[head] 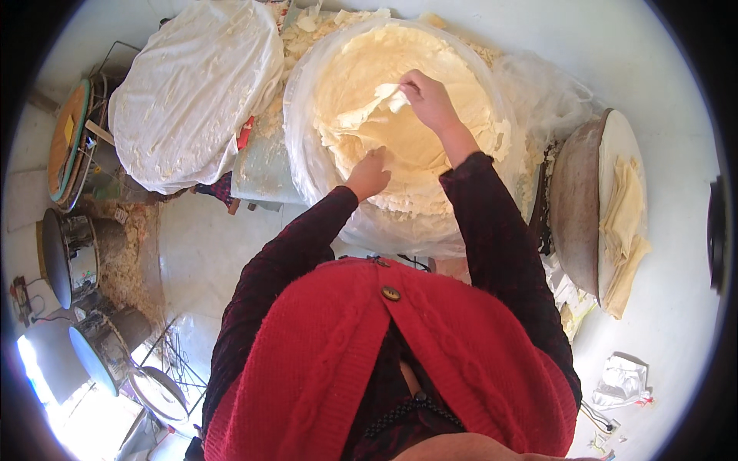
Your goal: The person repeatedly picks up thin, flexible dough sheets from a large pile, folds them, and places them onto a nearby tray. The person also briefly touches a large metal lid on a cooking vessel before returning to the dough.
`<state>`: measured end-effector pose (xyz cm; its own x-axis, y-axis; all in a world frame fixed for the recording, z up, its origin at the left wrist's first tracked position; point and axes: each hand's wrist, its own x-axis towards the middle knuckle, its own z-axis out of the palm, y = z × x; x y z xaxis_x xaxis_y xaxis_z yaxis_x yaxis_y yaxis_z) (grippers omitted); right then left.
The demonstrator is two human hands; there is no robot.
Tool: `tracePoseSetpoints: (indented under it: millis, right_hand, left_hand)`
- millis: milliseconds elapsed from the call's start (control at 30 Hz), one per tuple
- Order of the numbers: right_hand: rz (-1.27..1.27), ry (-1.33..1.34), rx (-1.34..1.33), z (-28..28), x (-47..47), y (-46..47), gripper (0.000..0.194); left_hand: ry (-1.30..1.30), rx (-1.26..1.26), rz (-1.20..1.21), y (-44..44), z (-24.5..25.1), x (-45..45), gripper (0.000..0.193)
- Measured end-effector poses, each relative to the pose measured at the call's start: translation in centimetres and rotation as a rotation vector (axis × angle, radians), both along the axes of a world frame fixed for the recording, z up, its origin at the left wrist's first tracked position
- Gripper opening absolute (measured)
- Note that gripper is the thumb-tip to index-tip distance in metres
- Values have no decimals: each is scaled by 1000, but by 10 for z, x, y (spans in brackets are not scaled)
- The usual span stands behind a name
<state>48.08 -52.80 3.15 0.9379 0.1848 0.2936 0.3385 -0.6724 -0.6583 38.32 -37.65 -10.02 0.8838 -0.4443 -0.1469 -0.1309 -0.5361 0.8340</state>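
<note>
A stack of thin, pale yellow round sheets, perhaps of dough, lies before me on clear plastic film. My right hand pinches a torn, whitish piece of sheet and holds it raised over the stack. Near the front edge of the stack is my left hand, its fingers partly curled against the sheets; whether it grips any of them cannot be told. Ragged sheet edges show around both hands.
A round form under white cloth stands at the left on the littered table. At the right, a large round pan bears folded sheets. Crumpled plastic lies behind it. Metal drums stand at the far left.
</note>
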Motion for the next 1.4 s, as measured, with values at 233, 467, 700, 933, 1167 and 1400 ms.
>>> tracePoseSetpoints:
  millis: [233,467,700,933,1167,1400]
  right_hand:
    - [86,309,103,-34,-33,-24,14]
    - [-933,243,212,-137,-21,-123,39]
    - [-886,640,180,-182,31,-134,45]
    - [-679,558,1091,-108,56,-87,22]
    - [-77,485,1443,22,133,44,23]
    - [316,338,1451,172,156,79,21]
  left_hand:
    - [724,-653,224,17,10,17,44]
    - [891,-1269,581,24,23,26,21]
    - [714,-992,411,35,27,11,39]
    - [78,-319,455,96,-21,21,62]
    - [313,-456,551,109,-42,34,82]
    - [517,-578,547,116,-26,38,84]
